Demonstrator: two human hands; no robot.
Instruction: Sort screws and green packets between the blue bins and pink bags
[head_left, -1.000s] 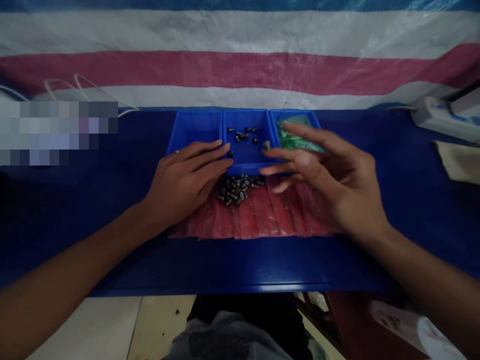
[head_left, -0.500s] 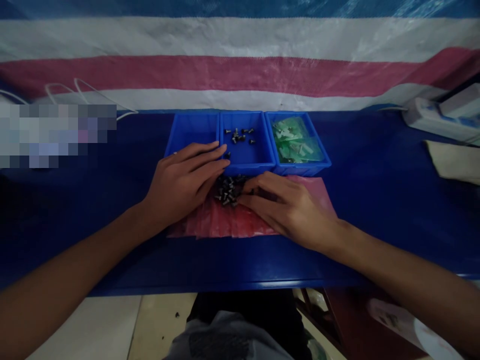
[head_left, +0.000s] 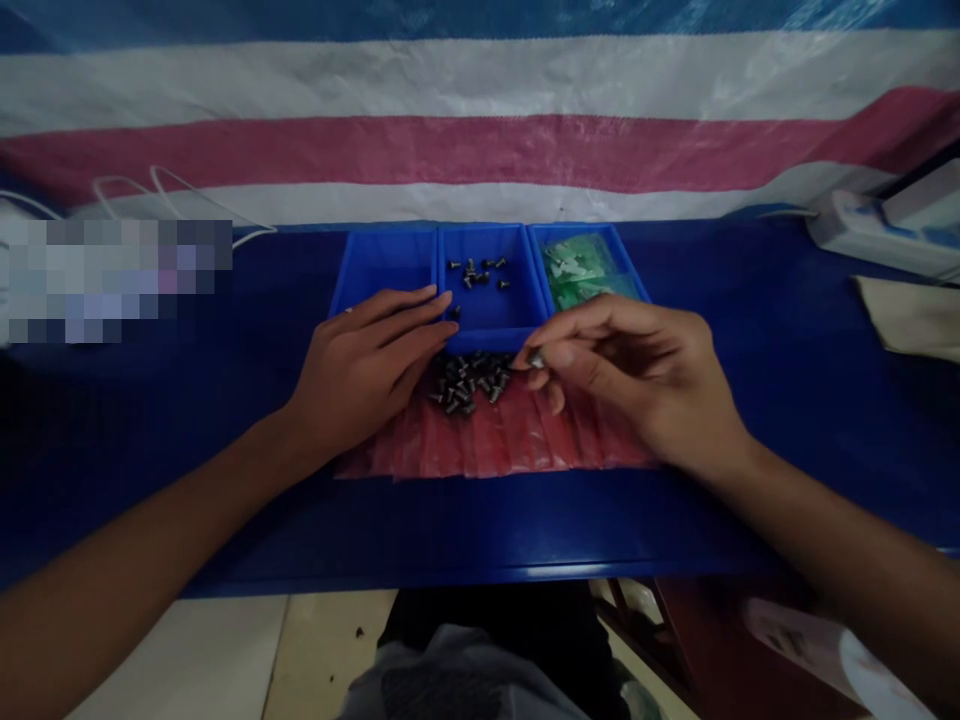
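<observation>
Between my hands a pile of dark screws (head_left: pixel 466 382) lies on a row of red plastic bags (head_left: pixel 487 445). My left hand (head_left: pixel 375 365) rests with fingers stretched out at the pile's left side, its fingertips at the near edge of the middle blue bin (head_left: pixel 495 340). To the right of the pile, my right hand (head_left: pixel 630 375) is raised and pinches a small screw (head_left: pixel 535 358) between thumb and fingertips. Several loose screws (head_left: pixel 476 275) lie inside the middle bin.
Left of the middle bin stands another blue bin (head_left: pixel 394 262). A third bin holds green-tinted bags (head_left: pixel 581 265) and is partly covered by my right hand. A white power strip (head_left: pixel 870 235) and a beige cloth-like piece (head_left: pixel 911 315) lie on the blue table (head_left: pixel 420 540) at the right.
My right hand has lifted off the pile and moved right and upward, with a screw now held in its fingertips. The left hand has stayed in place.
</observation>
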